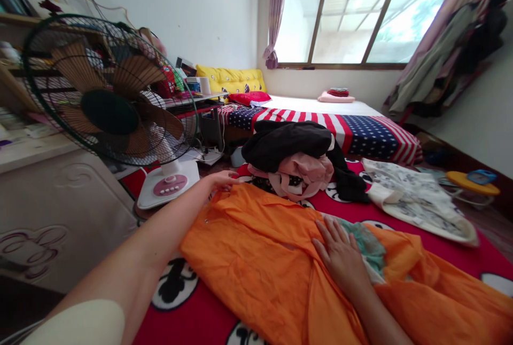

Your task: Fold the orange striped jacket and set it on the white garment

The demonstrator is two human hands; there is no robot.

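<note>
No word, brand or number can be read anywhere in the frame. On the fan's control panel (pixel 171 185), left of centre, any marks beside the white buttons are too small to make out, and the fan's dark hub (pixel 109 112) gives no legible lettering. The book spines (pixel 14 0) at the upper left are too blurred to read, as is any print on the red patterned bag (pixel 170 82) behind the fan's grille. The only recognisable emblem is a stars-and-stripes motif, in red, white and blue, on the bed cover (pixel 368 134) across the centre and right of the frame.
</note>
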